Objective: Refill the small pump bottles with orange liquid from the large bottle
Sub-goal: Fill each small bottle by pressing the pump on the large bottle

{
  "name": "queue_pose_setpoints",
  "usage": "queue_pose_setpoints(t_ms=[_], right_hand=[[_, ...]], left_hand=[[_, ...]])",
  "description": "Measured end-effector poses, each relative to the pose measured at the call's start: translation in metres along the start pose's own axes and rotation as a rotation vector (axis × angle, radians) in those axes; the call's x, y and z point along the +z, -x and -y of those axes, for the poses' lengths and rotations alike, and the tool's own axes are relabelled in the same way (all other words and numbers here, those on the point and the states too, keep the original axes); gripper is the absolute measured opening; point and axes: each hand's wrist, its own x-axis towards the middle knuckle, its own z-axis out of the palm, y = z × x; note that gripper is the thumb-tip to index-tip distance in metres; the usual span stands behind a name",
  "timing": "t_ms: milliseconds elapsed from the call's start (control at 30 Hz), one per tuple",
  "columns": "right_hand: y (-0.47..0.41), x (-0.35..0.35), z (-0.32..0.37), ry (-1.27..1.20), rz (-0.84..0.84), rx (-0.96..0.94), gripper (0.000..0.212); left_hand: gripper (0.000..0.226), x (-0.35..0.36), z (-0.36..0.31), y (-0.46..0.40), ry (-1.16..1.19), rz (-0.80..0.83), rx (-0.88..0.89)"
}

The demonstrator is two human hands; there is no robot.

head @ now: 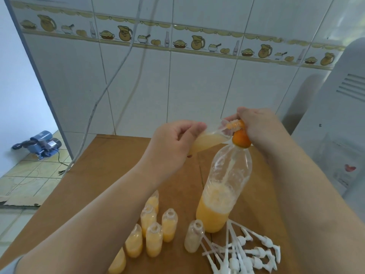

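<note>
My left hand [173, 141] grips a small clear bottle [207, 141], tilted with its mouth toward the right. The mouth sits over an orange funnel [241, 139] in the neck of the large bottle [223, 196]. My right hand [260, 129] pinches the funnel's rim next to the small bottle's mouth. A thin stream runs down inside the large bottle, which stands upright on the wooden table [94, 184] and is about a third full of orange liquid. Several uncapped small bottles [154, 240] with orange liquid stand in front. One nearly empty small bottle [194, 238] stands beside the large one.
A pile of white pump heads [246, 252] lies at the table's front right. A white appliance [335, 119] stands to the right. A cable [118, 76] hangs down the tiled wall behind. A blue motor pump [41, 144] sits on the floor at left.
</note>
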Motion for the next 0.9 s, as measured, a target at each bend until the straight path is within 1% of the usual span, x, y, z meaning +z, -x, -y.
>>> queue_pose_setpoints(t_ms=[33, 100, 133, 200, 267, 367, 500, 600, 700, 767, 833, 900], right_hand=[[0.000, 0.000, 0.000, -0.010, 0.009, 0.002, 0.045], [0.002, -0.001, 0.001, 0.005, 0.022, -0.005, 0.042], [0.004, -0.001, 0.003, 0.028, 0.023, -0.010, 0.040], [0.006, -0.004, 0.007, 0.083, 0.017, -0.046, 0.038], [0.008, -0.008, 0.011, 0.123, 0.005, -0.118, 0.037], [0.010, -0.007, 0.009, 0.092, -0.056, -0.235, 0.035], [0.012, 0.002, -0.006, 0.009, -0.116, -0.294, 0.035], [0.011, 0.009, -0.012, -0.049, -0.173, -0.314, 0.036], [0.012, 0.017, -0.016, -0.108, -0.242, -0.333, 0.035], [0.012, 0.021, -0.019, -0.131, -0.278, -0.363, 0.036], [0.011, 0.021, -0.019, -0.146, -0.279, -0.365, 0.036], [0.010, 0.019, -0.017, -0.138, -0.251, -0.357, 0.036]], left_hand=[[0.032, -0.001, 0.000, 0.000, -0.014, 0.024, -0.007], [0.054, -0.005, 0.002, 0.000, -0.131, 0.057, -0.005], [0.058, -0.007, 0.002, 0.000, -0.199, 0.066, 0.004], [0.056, -0.011, 0.001, 0.001, -0.274, 0.079, 0.038], [0.052, -0.014, 0.000, 0.001, -0.299, 0.081, 0.078], [0.046, -0.018, 0.003, 0.003, -0.326, 0.101, 0.087], [0.037, -0.019, 0.022, 0.014, -0.327, 0.122, -0.006], [0.033, -0.014, 0.043, 0.019, -0.333, 0.087, -0.124], [0.045, -0.005, 0.066, 0.017, -0.285, 0.051, -0.263], [0.053, 0.002, 0.078, 0.013, -0.301, 0.047, -0.324], [0.055, 0.008, 0.089, 0.011, -0.352, 0.060, -0.366], [0.052, 0.015, 0.096, 0.009, -0.404, 0.082, -0.402]])
